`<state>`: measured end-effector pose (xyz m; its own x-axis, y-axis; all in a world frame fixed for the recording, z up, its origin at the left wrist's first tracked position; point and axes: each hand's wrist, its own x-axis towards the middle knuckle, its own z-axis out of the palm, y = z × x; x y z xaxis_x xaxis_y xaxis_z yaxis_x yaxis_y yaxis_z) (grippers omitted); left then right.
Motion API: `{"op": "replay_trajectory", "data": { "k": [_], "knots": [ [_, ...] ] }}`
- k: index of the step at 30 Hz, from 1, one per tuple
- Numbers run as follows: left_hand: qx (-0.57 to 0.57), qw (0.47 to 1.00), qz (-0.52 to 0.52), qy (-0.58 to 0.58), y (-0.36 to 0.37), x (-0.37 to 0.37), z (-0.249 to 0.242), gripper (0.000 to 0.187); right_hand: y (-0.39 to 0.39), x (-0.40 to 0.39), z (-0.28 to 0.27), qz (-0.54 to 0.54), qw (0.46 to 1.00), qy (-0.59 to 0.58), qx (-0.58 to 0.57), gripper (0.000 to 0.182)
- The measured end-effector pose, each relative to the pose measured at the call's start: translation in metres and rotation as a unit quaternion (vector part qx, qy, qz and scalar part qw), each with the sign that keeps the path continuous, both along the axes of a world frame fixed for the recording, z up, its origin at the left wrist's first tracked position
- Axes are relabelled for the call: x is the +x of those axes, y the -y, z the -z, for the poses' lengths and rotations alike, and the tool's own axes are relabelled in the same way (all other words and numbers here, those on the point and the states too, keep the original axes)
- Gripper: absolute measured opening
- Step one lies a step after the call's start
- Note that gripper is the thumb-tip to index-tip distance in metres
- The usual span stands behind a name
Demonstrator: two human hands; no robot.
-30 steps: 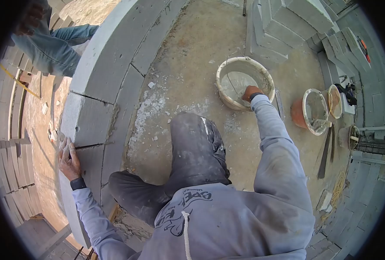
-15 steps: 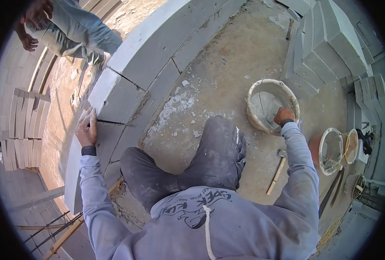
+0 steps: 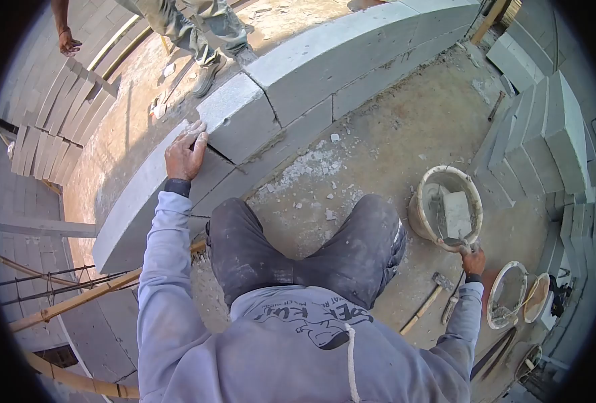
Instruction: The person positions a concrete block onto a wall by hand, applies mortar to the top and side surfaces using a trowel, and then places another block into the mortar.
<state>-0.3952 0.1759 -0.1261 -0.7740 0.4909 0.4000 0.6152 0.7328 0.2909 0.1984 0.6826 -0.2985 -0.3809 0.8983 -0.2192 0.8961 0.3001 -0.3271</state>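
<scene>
I crouch on a dusty concrete floor beside a curved wall of grey blocks [image 3: 352,54]. My left hand [image 3: 185,153] rests flat on top of the wall, at the joint next to a tilted block [image 3: 237,121]. My right hand [image 3: 473,258] grips the handle of a trowel [image 3: 456,215]. The trowel's broad blade, loaded with grey mortar, is over the white mortar bucket [image 3: 424,209] to my right.
A hammer [image 3: 424,303] lies on the floor by my right knee. More buckets [image 3: 506,295] stand at the right, with stacked grey blocks [image 3: 546,134] behind them. Another person's legs [image 3: 197,27] stand beyond the wall. Bamboo poles [image 3: 76,295] and block piles [image 3: 50,121] lie below at left.
My right hand has drawn back from inside the bucket and lifted the trowel with mortar. My view has swung left. My left hand stays on the wall joint.
</scene>
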Motion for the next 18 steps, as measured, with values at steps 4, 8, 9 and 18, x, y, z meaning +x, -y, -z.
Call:
{"op": "replay_trajectory", "data": {
  "k": [4,8,9,18],
  "knots": [
    [0.025,0.999,0.023,0.039,0.005,-0.009,0.005,0.034,0.027,0.006,-0.011,0.082,0.994,-0.075,-0.01,0.043],
    [0.045,0.997,0.042,0.055,0.006,-0.014,0.011,0.037,0.015,0.02,-0.008,0.014,0.987,-0.048,0.152,0.043],
    [0.041,0.997,0.037,0.052,0.005,-0.013,0.01,0.037,0.024,0.007,-0.029,0.012,0.983,-0.024,0.181,0.044],
    [0.021,0.999,-0.001,0.029,0.003,0.0,0.001,0.033,0.031,0.005,-0.003,0.182,0.95,-0.209,-0.141,0.027]
  ]
}}
